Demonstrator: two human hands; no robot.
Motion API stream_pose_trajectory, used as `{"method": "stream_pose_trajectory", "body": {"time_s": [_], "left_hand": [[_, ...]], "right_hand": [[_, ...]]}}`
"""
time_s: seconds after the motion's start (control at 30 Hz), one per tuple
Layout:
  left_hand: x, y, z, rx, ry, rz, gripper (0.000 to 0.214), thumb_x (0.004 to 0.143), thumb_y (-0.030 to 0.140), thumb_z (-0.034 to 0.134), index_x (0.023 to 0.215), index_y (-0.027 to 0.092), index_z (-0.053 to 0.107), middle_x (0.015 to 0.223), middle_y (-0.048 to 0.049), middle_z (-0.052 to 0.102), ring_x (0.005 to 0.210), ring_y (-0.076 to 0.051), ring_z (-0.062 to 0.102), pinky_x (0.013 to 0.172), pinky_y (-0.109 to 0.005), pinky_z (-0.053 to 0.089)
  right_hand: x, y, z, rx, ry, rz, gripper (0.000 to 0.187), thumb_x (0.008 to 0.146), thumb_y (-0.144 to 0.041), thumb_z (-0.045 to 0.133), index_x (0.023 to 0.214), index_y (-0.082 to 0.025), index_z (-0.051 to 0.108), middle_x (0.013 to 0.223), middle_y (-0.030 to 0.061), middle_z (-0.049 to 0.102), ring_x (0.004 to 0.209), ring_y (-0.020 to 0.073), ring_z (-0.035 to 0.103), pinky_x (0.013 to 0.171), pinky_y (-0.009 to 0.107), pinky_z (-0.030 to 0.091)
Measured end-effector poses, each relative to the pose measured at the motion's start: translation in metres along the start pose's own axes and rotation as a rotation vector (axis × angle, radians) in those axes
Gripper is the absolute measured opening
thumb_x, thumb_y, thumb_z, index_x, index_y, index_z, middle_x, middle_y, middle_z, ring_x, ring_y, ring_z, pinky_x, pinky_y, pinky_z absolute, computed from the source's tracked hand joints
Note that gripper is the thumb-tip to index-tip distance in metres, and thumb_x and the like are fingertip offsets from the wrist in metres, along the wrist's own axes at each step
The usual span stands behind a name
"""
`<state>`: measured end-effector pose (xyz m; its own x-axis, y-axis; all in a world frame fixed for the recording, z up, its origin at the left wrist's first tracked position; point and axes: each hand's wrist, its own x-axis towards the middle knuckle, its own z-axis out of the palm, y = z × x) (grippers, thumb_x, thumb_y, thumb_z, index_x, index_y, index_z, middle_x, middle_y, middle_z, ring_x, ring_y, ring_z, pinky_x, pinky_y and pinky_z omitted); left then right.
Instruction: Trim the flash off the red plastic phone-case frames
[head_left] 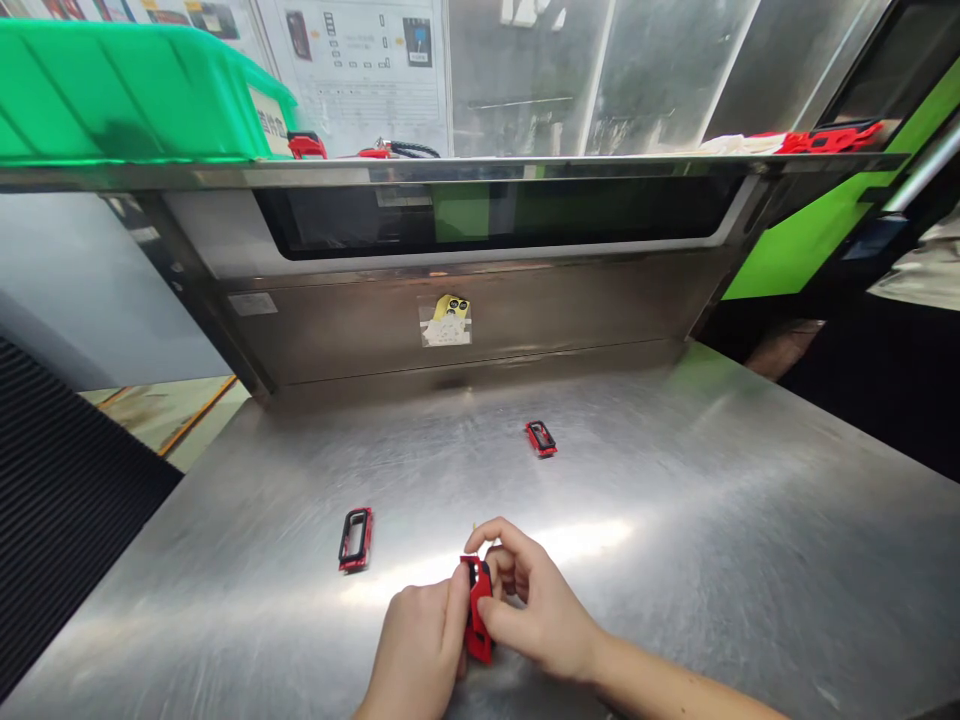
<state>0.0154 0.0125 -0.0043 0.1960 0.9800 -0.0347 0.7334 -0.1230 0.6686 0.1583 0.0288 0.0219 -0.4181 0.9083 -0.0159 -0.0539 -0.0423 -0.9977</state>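
Red plastic frame is held near the front edge of the stainless steel tabletop, its long axis running away from the person. Left hand and right hand both grasp it, fingers closed on its sides. Farther out lie a black-lined red frame and a second red frame.

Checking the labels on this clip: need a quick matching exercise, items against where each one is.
Items:
1. red plastic part
2. nearer red-and-black frame
3. farther red-and-black frame
4. green bin

Places:
A. on the metal shelf
B. on the steel table, left of the hands
C. held between the left hand and right hand
D. on the steel table, toward the back panel

Pairs: 1-C, 2-B, 3-D, 4-A
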Motion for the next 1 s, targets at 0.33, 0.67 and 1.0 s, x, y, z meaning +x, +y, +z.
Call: {"method": "stream_pose_trajectory", "body": {"time_s": [0.33, 0.67, 1.0], "left_hand": [[-0.001, 0.012, -0.009, 0.001, -0.049, -0.039, 0.063, 0.091, 0.042, 0.007, 0.04, 0.025, 0.04, 0.036, -0.0015, 0.054, 0.039, -0.016, 0.055, 0.051, -0.027, 0.035], [-0.002, 0.008, -0.007, -0.029, -0.057, -0.058, 0.06, 0.091, 0.043, 0.013, 0.041, 0.025, 0.041, 0.036, -0.0016, 0.054, 0.04, -0.018, 0.055, 0.052, -0.028, 0.035], [-0.001, 0.016, -0.014, -0.017, -0.095, -0.082, 0.065, 0.092, 0.044, 0.009, 0.04, 0.025, 0.043, 0.039, -0.003, 0.058, 0.044, -0.018, 0.058, 0.057, -0.028, 0.039]], "right_hand": [[0.001, 0.0, -0.001, -0.018, 0.008, -0.049, 0.033, 0.059, -0.012, 0.047, 0.091, -0.018, 0.049, 0.054, -0.009, 0.042, 0.049, 0.0082, 0.037, 0.051, 0.02, 0.029], [0.001, -0.002, -0.001, -0.019, 0.003, -0.003, 0.033, 0.058, -0.012, 0.049, 0.091, -0.02, 0.049, 0.053, -0.0093, 0.041, 0.049, 0.0086, 0.038, 0.051, 0.021, 0.031], [0.001, -0.003, -0.002, 0.077, -0.033, -0.01, 0.036, 0.057, -0.012, 0.048, 0.092, -0.019, 0.047, 0.057, -0.0081, 0.043, 0.052, 0.0092, 0.037, 0.051, 0.021, 0.029]]}}
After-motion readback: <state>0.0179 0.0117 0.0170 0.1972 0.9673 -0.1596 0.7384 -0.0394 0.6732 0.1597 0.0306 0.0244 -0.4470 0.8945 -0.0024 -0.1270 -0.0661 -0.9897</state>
